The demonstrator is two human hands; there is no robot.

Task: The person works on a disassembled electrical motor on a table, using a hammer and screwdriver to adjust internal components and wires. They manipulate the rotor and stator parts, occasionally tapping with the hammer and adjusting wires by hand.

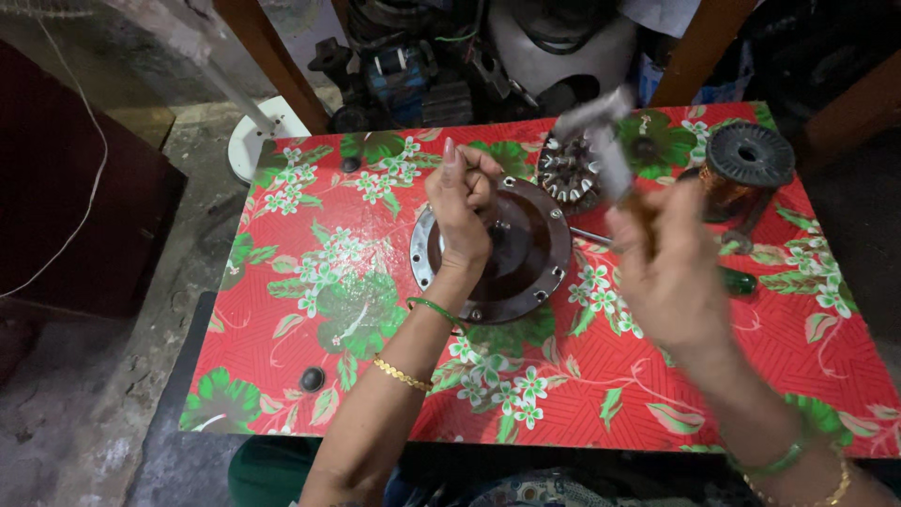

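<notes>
A hammer (601,141) was gripped raised in the right hand (666,272) while the left hand's (462,211) fingers pinched a part, too small to identify, upright on the round motor cover (540,272), so a well-aimed strike was judged due.

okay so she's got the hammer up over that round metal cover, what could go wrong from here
1. The left hand sits closed over the centre of the round metal cover; a strike from the blurred hammer in the right hand might catch its fingers.
2. The wound stator lies just behind the cover and could be clipped.
</notes>
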